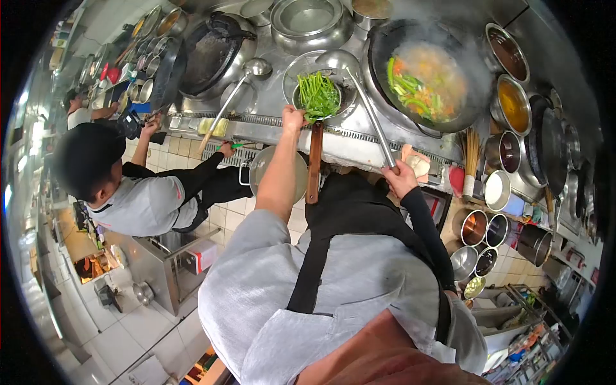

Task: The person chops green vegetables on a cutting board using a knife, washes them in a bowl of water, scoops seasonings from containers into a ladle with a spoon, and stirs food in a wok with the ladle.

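My left hand (293,119) pinches the left rim of a small metal bowl heaped with cut green vegetables (317,96), at the upper middle. A flat wooden handle (314,163) points down from beneath the bowl toward my apron; what it joins is hidden. My right hand (401,179) is closed round the end of the long metal handle of a ladle (372,119). The ladle's head rests at the upper left of that handle, beside the bowl. Right of the ladle, a steaming wok (378,80) holds green and orange vegetables (427,83). A pale cloth (417,163) lies by my right hand.
Another person (141,192) in a black cap stands at the left near a dark wok (208,54). A second ladle (256,67) lies between the woks. Sauce bowls (511,106) and a bundle of thin sticks (471,160) line the right. A large pot (277,173) is below my left hand.
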`<state>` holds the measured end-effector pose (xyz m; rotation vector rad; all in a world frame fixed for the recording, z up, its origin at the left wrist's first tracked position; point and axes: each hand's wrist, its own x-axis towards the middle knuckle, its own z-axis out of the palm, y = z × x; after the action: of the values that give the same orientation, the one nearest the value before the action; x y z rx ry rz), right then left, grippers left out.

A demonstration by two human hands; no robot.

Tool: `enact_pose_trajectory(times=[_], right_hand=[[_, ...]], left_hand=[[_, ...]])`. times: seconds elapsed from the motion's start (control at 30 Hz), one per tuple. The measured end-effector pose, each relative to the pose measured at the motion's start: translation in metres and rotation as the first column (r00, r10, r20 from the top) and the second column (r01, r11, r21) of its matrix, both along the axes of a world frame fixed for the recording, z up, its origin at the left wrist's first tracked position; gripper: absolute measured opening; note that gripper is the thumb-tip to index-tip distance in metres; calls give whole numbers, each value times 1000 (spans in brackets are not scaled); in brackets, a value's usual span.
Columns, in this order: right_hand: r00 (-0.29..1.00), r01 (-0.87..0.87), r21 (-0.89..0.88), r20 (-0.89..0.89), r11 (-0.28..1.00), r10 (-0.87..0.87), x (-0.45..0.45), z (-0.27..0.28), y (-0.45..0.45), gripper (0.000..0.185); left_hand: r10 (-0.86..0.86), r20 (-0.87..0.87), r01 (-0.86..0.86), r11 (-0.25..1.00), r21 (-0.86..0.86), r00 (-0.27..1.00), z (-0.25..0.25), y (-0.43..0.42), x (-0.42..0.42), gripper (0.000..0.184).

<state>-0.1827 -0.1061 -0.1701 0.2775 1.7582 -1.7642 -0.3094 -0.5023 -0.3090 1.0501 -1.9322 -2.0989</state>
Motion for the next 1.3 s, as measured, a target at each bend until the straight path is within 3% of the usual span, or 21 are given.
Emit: enact_pose_trajectory(times=[0.27,0.47,0.67,0.7,0.77,0.87,0.9,1.03,1.13,1.3], right_hand=[[995,-46,74,95,996,39,24,-1,11,20],[990,8,-19,140,1000,-6,22,-7,8,20],[986,-11,13,164,1000,8,18,-8,4,19],[987,-15,13,157,1000,13,17,-8,4,19],[990,-8,17,143,1000,6,17,-6,6,18],[987,12,35,161,999,-18,17,6,5,19],[989,15,33,149,999,-20,19,3,6,19],[993,18,22,113,1000,-21,25,7,5,20],[990,30,29,134,999,-33,28,8,8,21],[994,29,30,108,999,-33,34,11,12,21]], left_hand=[[103,20,-102,995,-4,995,-5,48,-27,25],[168,5,-168,986,-17,986,2,64,-17,25],[80,107,-61,984,-165,991,2,64,-13,27],[16,187,55,928,-368,982,2,59,-12,29],[-67,368,317,664,-677,928,5,50,-12,33],[-91,119,148,511,-847,989,63,74,0,40],[-236,116,212,440,-873,965,42,65,-13,40],[-315,217,339,414,-844,924,36,84,-46,47],[-365,457,561,266,-784,811,11,85,-63,53],[-402,454,561,204,-802,796,-13,70,-71,45]])
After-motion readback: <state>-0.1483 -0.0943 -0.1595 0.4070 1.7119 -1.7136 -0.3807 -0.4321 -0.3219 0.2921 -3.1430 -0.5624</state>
